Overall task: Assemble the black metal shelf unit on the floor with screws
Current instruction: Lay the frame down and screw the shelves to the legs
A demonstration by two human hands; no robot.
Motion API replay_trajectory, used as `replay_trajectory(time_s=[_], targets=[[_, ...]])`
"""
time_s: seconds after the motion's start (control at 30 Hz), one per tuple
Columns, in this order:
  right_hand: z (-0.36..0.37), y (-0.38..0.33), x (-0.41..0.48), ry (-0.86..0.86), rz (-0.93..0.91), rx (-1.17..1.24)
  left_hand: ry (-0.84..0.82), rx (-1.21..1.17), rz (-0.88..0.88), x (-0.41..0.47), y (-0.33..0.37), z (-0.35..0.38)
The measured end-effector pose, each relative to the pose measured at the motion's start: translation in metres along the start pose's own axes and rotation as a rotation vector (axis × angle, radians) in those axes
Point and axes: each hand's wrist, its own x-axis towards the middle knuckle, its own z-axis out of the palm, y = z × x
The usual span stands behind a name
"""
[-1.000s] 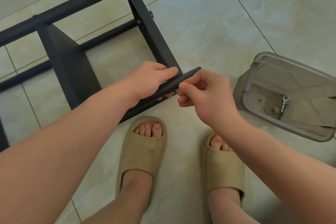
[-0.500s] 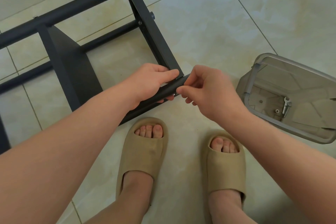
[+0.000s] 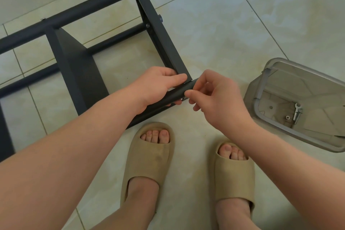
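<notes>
The black metal shelf unit [image 3: 78, 65] lies on its side on the tiled floor, upper left. Its near tube [image 3: 177, 93] runs under both hands. My left hand [image 3: 158, 84] grips that tube close to its end, thumb on top beside the corner of a flat shelf panel [image 3: 164, 41]. My right hand [image 3: 214, 97] sits at the tube's end, with thumb and forefinger pinching at the underside; whatever they pinch is hidden. A screw head [image 3: 148, 25] shows on the far panel edge.
A clear plastic container [image 3: 261, 87] stands at the right and holds a small wrench [image 3: 297, 110] and a nut [image 3: 287, 117]. My two feet in tan slippers [image 3: 149, 155] stand just below the hands. Pale floor tiles lie all around.
My right hand slid left along the tube's end and now covers it, fingers working at the underside. The left hand kept its grip. The view shifted slightly.
</notes>
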Motion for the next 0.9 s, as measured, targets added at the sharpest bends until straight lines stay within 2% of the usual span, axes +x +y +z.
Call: replay_trajectory(time_s=[0.07,0.27,0.5,0.63,0.77,0.9], targets=[[-0.002,0.000,0.002,-0.013,-0.022,-0.026,0.012,-0.015,0.001,0.000,0.000,0.000],[-0.006,0.005,0.003,-0.076,-0.012,0.100,0.031,-0.013,0.000,-0.002,0.002,0.002],[-0.005,0.002,0.006,-0.028,-0.025,-0.068,0.030,-0.034,-0.002,-0.003,0.002,0.001],[-0.008,0.000,0.008,-0.018,-0.154,-0.271,0.043,-0.002,0.005,-0.004,0.003,0.002],[-0.009,0.001,0.007,-0.002,-0.277,-0.385,0.164,0.129,0.048,-0.003,0.000,0.010],[-0.022,0.010,0.003,0.007,-0.329,-0.386,0.416,0.314,0.074,-0.010,0.001,0.019]])
